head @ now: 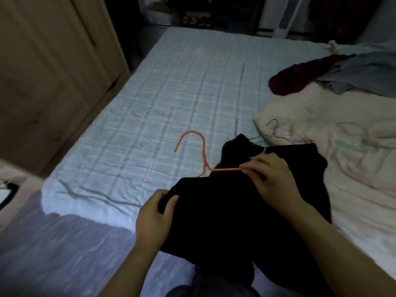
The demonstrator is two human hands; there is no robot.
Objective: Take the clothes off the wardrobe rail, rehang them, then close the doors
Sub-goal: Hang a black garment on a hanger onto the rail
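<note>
A black garment lies spread on the bed in front of me. My left hand grips its left edge, thumb on top of the cloth. My right hand pinches the arm of an orange hanger, whose hook points up and left over the sheet; part of the hanger is hidden by the black cloth. A green hanger pokes out from the garment just beyond my right fingers. A purple hanger rests on the cream blanket.
A dark red garment and a grey one lie in a heap at the far right of the bed. Beige wardrobe doors stand along the left, close to the bed. Shoes and dark clutter lie past the foot of the bed.
</note>
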